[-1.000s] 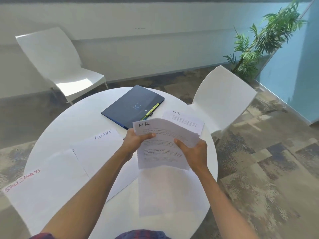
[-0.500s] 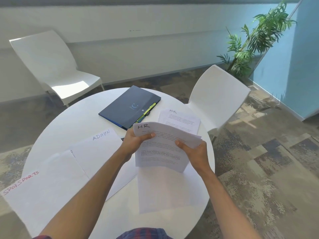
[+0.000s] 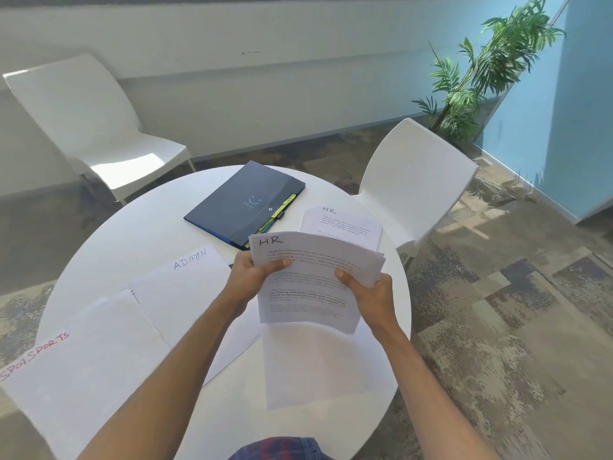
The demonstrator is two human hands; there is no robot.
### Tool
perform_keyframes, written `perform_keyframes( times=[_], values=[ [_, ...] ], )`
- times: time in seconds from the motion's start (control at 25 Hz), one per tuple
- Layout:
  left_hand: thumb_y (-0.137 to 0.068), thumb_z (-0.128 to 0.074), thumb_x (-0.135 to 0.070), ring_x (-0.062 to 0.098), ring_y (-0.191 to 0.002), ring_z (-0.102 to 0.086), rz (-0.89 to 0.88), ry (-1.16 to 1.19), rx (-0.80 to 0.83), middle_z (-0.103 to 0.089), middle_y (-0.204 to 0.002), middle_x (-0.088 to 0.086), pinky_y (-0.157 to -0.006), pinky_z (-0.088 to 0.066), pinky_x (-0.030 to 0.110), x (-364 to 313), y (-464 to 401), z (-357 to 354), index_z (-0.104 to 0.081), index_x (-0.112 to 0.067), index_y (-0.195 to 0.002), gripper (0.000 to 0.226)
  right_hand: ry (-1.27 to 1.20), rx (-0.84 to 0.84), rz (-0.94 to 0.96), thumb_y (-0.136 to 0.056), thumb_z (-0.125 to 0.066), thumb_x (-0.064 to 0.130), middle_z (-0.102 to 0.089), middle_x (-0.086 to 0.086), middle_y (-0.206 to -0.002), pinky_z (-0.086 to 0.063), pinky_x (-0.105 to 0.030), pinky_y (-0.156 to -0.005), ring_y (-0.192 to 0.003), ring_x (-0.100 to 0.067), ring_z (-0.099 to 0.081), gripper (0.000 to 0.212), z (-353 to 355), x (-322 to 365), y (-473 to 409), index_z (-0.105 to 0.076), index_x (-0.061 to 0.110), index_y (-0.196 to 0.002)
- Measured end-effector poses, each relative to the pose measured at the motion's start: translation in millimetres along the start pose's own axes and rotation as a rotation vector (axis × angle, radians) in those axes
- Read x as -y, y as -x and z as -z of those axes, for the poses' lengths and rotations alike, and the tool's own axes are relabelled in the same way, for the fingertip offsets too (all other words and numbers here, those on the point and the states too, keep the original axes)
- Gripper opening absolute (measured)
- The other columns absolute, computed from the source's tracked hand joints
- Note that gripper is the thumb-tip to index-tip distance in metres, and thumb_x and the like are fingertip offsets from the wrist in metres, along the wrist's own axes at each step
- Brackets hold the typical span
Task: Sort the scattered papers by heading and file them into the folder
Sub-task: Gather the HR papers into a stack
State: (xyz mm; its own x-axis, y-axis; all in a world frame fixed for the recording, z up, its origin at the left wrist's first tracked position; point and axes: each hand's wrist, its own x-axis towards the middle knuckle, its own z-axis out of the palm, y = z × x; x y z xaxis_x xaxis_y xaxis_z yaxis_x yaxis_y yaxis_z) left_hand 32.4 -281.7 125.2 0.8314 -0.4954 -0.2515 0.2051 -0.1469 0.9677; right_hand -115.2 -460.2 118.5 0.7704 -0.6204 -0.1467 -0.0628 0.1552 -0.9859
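Note:
Both hands hold a small stack of papers headed HR (image 3: 311,280) above the round white table (image 3: 139,234). My left hand (image 3: 255,275) grips its left edge with the thumb on top. My right hand (image 3: 368,293) grips its right edge. Another HR sheet (image 3: 345,224) lies flat on the table behind the stack. A sheet headed ADMIN (image 3: 185,287) lies to the left, and a sheet with SPORTS in red (image 3: 76,366) lies at the near left. A blank-looking sheet (image 3: 318,363) lies under my hands. The dark blue folder (image 3: 242,200), closed, with yellow-green tabs, rests at the table's far side.
Two white chairs stand by the table, one at the far left (image 3: 86,127) and one at the right (image 3: 411,180). A potted plant (image 3: 481,78) stands in the far right corner beside a blue wall. Patterned carpet surrounds the table.
The held HR stack has stayed between both hands with hardly any shift. The view has turned slightly, so the scene sits a little more to the left.

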Motion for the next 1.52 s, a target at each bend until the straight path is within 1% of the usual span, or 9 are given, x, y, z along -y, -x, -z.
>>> perform_keyframes(
  times=[0.2,0.4,0.56,0.8,0.96,1.16,1.24,1.4,1.52],
  values=[
    [-0.083,-0.077,-0.018,0.023,-0.094,-0.071,0.062,-0.02,0.007,-0.076,-0.101,-0.007,-0.083,-0.058,0.045,13.7,1.4,-6.8,-0.071,-0.028,-0.111,0.031,0.052,0.009,-0.067,-0.082,-0.079,0.01,-0.078,0.005,-0.09,-0.058,-0.023,-0.07,-0.083,-0.013,-0.074,0.018,-2.8,-19.8,1.0,-0.073,0.02,-0.094],
    [-0.086,-0.074,-0.021,0.022,-0.081,-0.075,0.027,-0.072,0.055,-0.078,-0.094,-0.001,-0.072,-0.06,0.039,0.6,-3.5,-9.0,-0.073,-0.019,-0.104,0.018,0.005,-0.037,-0.087,-0.082,-0.08,0.013,-0.079,-0.001,-0.088,-0.061,-0.029,-0.07,-0.082,-0.018,-0.075,0.013,8.1,-17.2,-10.7,-0.074,0.012,-0.094],
    [-0.09,-0.07,-0.019,0.031,-0.087,-0.075,0.192,-0.047,0.198,-0.077,-0.1,0.009,-0.074,-0.061,0.041,6.5,-10.4,-12.2,-0.072,-0.009,-0.108,0.02,-0.08,-0.184,-0.218,-0.077,-0.085,0.017,-0.078,-0.009,-0.095,-0.061,-0.039,-0.076,-0.087,-0.025,-0.075,0.03,25.9,-25.1,-30.1,-0.072,0.006,-0.101],
    [-0.092,-0.066,-0.01,0.028,-0.075,-0.074,0.304,0.055,0.115,-0.076,-0.095,0.017,-0.063,-0.061,0.038,30.1,-25.1,-39.4,-0.071,-0.003,-0.105,0.015,-0.236,-0.145,-0.356,-0.084,-0.076,0.015,-0.076,-0.012,-0.105,-0.059,-0.043,-0.085,-0.097,-0.028,-0.073,0.029,43.9,-36.5,-44.7,-0.071,0.005,-0.112],
    [-0.092,-0.065,-0.006,0.032,-0.078,-0.073,0.354,0.043,0.057,-0.075,-0.097,0.019,-0.074,-0.061,0.045,44.3,-49.7,-56.7,-0.071,-0.002,-0.105,0.015,-0.139,-0.055,-0.409,-0.087,-0.072,0.007,-0.075,-0.012,-0.109,-0.055,-0.046,-0.094,-0.103,-0.029,-0.072,0.027,50.5,-54.2,-46.0,-0.07,0.005,-0.115],
    [-0.092,-0.067,-0.011,0.031,-0.078,-0.073,0.408,-0.006,0.118,-0.076,-0.093,0.016,-0.068,-0.061,0.04,51.6,-79.9,-72.6,-0.072,-0.003,-0.101,0.013,0.017,-0.159,-0.362,-0.088,-0.072,0.008,-0.078,-0.005,-0.098,-0.057,-0.041,-0.09,-0.093,-0.023,-0.074,0.016,68.7,-61.5,-66.5,-0.073,0.01,-0.104],
    [-0.094,-0.065,-0.018,0.027,-0.078,-0.072,0.38,-0.123,0.078,-0.076,-0.092,0.013,-0.066,-0.059,0.033,51.8,-97.3,-78.0,-0.073,-0.004,-0.096,0.017,0.079,-0.2,-0.337,-0.088,-0.073,0.009,-0.076,0.0,-0.094,-0.057,-0.039,-0.087,-0.09,-0.019,-0.073,0.014,76.8,-65.3,-74.4,-0.074,0.011,-0.102],
    [-0.092,-0.061,-0.018,0.021,-0.07,-0.07,0.171,-0.393,-0.184,-0.074,-0.078,0.009,-0.077,-0.06,0.038,55.5,-141.3,-76.4,-0.073,-0.01,-0.088,0.015,0.217,-0.292,-0.317,-0.087,-0.075,0.015,-0.076,-0.006,-0.1,-0.057,-0.038,-0.083,-0.085,-0.018,-0.072,0.015,100.8,-74.2,-90.0,-0.074,0.01,-0.101],
    [-0.089,-0.06,-0.022,0.024,-0.091,-0.067,0.138,-0.597,-0.293,-0.073,-0.094,0.005,-0.081,-0.056,0.034,65.0,-172.2,-77.5,-0.075,-0.011,-0.096,0.02,0.309,-0.337,-0.344,-0.085,-0.078,0.029,-0.077,0.003,-0.094,-0.059,-0.046,-0.084,-0.086,-0.02,-0.073,0.017,122.3,-77.9,-98.8,-0.074,0.017,-0.097]
  ],
)
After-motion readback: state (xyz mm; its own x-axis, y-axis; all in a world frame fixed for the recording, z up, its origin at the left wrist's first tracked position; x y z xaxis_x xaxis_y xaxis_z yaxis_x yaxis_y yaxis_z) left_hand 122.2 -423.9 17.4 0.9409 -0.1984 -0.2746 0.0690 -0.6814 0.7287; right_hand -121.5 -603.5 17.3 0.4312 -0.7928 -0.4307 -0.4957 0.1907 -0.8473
